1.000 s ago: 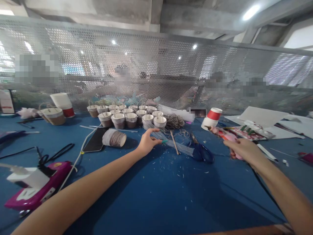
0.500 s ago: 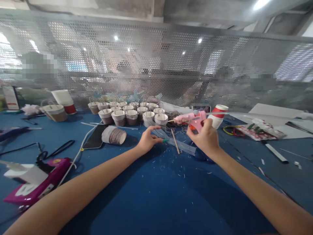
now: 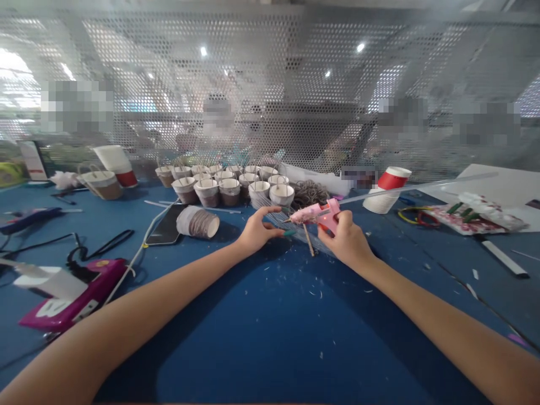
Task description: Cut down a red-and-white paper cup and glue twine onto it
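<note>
My right hand (image 3: 348, 239) is wrapped round the handle of a pink hot glue gun (image 3: 310, 213), a long clear glue stick (image 3: 379, 190) running out of its back. The gun's nozzle points left, close to my left hand (image 3: 256, 232). Thumb and forefinger of that hand are apart and curved, with no object clearly visible between them. A small green tip (image 3: 289, 233) shows at the thumb's end; I cannot tell what it is. Beneath the gun lie clear sticks (image 3: 301, 234) and a thin wooden stick (image 3: 309, 243).
Behind my hands stand several small handled paper-cup buckets (image 3: 230, 191), beside grey-brown twine (image 3: 311, 193). A wrapped cup (image 3: 198, 221) lies on its side by a phone (image 3: 164, 228). A purple power strip (image 3: 76, 298) is left, stacked cups (image 3: 388, 191) right. A perforated metal screen (image 3: 270, 84) rises behind.
The glue gun has come left and slightly down in my right hand, its nozzle now nearer my left fingertips. My left hand keeps nearly the same pose. The camera view has tilted down a little.
</note>
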Tool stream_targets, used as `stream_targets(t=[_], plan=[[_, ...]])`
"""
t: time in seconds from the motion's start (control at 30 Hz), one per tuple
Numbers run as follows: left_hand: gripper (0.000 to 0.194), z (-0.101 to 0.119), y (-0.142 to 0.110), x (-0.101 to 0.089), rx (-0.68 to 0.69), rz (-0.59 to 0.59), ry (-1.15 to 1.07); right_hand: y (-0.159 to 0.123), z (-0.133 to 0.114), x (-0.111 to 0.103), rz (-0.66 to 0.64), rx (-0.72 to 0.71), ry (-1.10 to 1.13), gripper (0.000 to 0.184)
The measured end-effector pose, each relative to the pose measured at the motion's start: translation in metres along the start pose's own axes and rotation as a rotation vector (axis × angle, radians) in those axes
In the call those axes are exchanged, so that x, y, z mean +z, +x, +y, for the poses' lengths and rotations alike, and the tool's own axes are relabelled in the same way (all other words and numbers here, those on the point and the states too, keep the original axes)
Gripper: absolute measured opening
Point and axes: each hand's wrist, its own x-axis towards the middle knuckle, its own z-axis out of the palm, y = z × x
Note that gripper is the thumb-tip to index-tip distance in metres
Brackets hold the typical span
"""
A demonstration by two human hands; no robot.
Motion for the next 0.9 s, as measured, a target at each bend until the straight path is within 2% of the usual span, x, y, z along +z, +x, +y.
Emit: stream_targets(t=[0.27, 0.6, 0.9], plan=[[0.060, 0.0001, 0.0010, -0.0009, 0.030, -0.020, 0.002, -0.0025, 0.0002, 0.0019, -0.042, 0.007, 0.007, 0.027], [0.060, 0.0014, -0.0008, 0.0003, 0.019, -0.022, -0.008, -0.0024, 0.0010, 0.0022, -0.007, -0.034, 0.004, 0.024], [0.058, 0.0031, -0.0002, 0.0000, 0.020, -0.022, -0.023, -0.0028, 0.0029, 0.0021, -0.030, -0.018, -0.005, 0.024]])
